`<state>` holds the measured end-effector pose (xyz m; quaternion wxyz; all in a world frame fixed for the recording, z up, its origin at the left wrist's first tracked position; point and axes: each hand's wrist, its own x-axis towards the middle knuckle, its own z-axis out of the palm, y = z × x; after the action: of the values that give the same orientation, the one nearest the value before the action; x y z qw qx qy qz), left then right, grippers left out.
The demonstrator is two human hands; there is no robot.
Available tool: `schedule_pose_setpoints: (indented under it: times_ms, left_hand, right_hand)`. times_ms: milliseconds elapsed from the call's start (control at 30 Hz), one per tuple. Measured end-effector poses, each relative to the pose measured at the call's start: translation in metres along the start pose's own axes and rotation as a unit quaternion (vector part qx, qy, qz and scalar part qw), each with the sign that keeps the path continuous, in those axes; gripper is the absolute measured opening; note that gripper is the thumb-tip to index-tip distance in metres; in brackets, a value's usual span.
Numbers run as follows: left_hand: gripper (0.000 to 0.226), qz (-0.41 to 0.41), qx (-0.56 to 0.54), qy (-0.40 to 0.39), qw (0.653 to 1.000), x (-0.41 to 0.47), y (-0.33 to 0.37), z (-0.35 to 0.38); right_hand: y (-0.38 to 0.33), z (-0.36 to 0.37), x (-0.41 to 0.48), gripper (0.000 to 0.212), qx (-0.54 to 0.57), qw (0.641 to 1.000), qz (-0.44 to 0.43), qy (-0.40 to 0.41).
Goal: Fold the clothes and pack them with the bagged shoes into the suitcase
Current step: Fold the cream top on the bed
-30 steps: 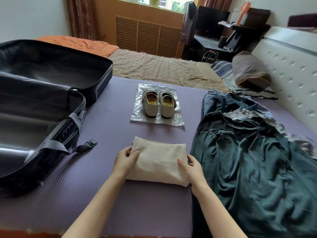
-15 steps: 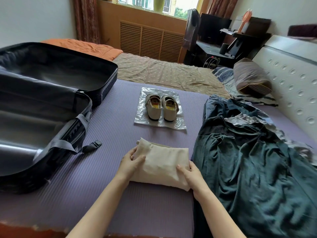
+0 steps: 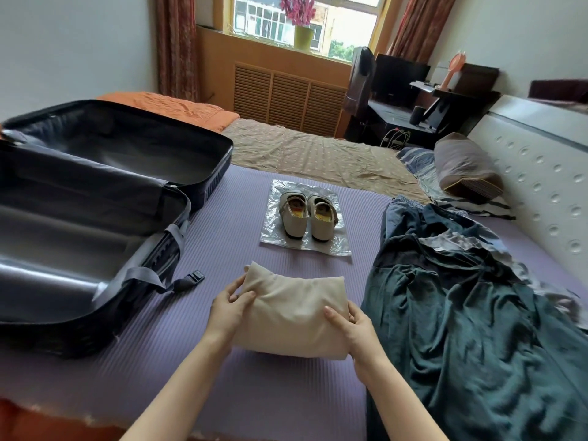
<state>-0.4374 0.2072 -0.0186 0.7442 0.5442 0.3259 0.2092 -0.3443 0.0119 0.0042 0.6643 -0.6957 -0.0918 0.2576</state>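
Change: folded cream garment [image 3: 294,316] now lifted off purple mat [image 3: 222,249], earlier flat.
Grip: left hand [image 3: 229,308] and right hand [image 3: 351,326] clamped on its ends.
Next: likely carried to suitcase [image 3: 95,218], left of garment.

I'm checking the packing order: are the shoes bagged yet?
No. The shoes stand uncovered on top of the flat plastic bag, not inside it.

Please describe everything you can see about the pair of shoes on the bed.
The shoes are cream, low and strapped, with yellow-printed insoles. They stand upright side by side, touching, heels toward the camera. They are not bagged: they rest on top of a flat, crinkled clear plastic bag on the purple mat, between the suitcase and the dark clothes. No hand touches them.
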Motion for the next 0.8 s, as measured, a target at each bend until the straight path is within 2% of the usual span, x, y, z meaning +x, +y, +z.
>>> schedule_pose_setpoints:
  times_ms: [367,567,800]
  left_hand:
    - [0.032,0.100,-0.052,0.018,0.994,-0.001,0.117,-0.101]
    - [0.036,0.138,-0.004,0.106,0.985,0.038,0.174,-0.203]
    - [0.040,0.151,0.095,0.206,0.962,0.108,0.211,-0.318]
  right_hand:
    - [-0.079,0.117,-0.005,0.033,0.050,0.994,-0.065,-0.073]
    - [-0.101,0.243,0.027,0.031,0.066,0.989,-0.057,-0.115]
    - [-0.081,0.403,0.081,0.016,0.074,0.990,-0.029,-0.116]
